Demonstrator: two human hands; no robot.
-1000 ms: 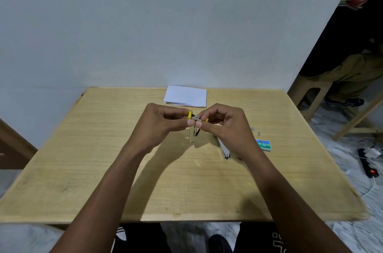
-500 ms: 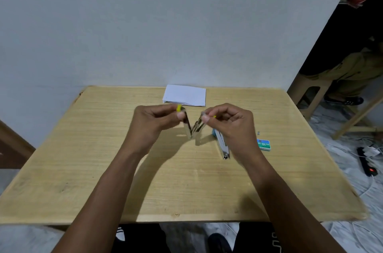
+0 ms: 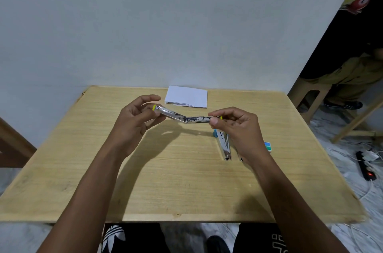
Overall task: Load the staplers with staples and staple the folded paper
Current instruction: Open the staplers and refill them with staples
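holds a yellow stapler in the air over the table, opened almost flat, with the hinge midway between the two grips. pinches the one end with the left hand: thumb and curled fingers closed on the metal arm just beside its yellow tip, index finger raised above it and apart from it. pinches the other end with the right hand: thumb and fingertips clamped on the arm near the second yellow tip, remaining fingers curled, back of the hand up. reaches forward with both forearms from the lower edge, wrists lower than the fingers.

just under the right grip, on the table: a blue stapler, partly covered by the right hand. near the wrist shows one more metal tip; cannot tell if part of the same stapler. outside the right wrist: a small staple box, half hidden, print too small to read. beyond both grips, well apart: the folded paper, lying flat.

cannot tell whether staples sit inside the opened channel. left fingers slightly blurred.
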